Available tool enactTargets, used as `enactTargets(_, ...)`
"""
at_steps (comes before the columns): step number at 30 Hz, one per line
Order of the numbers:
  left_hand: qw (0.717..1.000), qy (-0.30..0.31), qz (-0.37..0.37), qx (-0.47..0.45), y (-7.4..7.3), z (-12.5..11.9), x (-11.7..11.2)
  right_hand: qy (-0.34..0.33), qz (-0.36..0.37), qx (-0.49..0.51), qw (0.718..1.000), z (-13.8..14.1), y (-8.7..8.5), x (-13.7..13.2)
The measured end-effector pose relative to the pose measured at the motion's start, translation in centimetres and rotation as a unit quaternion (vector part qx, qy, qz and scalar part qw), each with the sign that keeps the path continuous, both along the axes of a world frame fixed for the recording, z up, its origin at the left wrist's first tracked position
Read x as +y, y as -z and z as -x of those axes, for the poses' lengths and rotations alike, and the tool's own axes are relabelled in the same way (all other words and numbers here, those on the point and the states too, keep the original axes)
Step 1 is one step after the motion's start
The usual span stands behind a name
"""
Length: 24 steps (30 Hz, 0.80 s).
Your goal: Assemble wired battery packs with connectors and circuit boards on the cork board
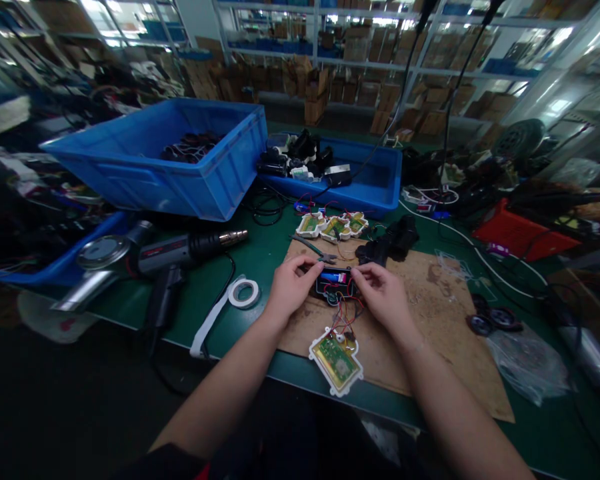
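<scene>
Left grip (293,287) pinches black housing (334,283) left end; right grip (383,295) pinches right end.

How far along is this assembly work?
Done: thin wires join the small black plastic housing to the white-framed green circuit board. In hand: left hand and right hand hold that housing, its blue part showing. Left: three similar boards lie beyond, seemingly waiting.

Blue bins (145,167) on a green desk (260,253), brown cardboard mat (430,293), white tape roll (243,293), yellow-green circuit board (336,361) in white frame, red basket (520,233)
</scene>
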State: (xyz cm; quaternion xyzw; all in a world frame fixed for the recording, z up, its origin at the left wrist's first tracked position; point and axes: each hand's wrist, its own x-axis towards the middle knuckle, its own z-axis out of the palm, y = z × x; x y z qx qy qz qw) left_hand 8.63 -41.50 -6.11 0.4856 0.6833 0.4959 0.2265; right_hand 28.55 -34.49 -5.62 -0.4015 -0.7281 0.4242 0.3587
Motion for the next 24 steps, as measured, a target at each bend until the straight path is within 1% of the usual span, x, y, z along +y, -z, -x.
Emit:
enactTargets(2,0.999,0.011,0.006,-0.030,0.3,0.2,0.2,0.000,-0.001,-0.001,1.000,0.0,-0.1,-0.1)
enactTargets(5,0.999,0.028,0.011,-0.034,0.4,0.5,0.4,-0.002,-0.003,-0.003,1.000,0.0,-0.2,-0.1)
enactTargets(9,0.997,0.062,0.012,-0.041,0.1,1.1,0.3,0.000,-0.010,-0.004,1.000,-0.1,-0.1,-0.1)
enactTargets(14,0.990,0.127,0.044,-0.050,-0.4,2.1,-0.6,-0.007,-0.010,-0.003,1.000,-0.3,0.0,-0.1)
enactTargets(19,0.977,0.198,0.054,-0.052,-0.8,2.8,-1.4,-0.032,0.011,-0.005,0.999,-0.8,0.1,0.1)
enactTargets(24,0.968,0.234,0.060,-0.065,-0.8,3.0,-1.7,-0.087,0.037,-0.017,0.995,-1.6,0.2,0.4)
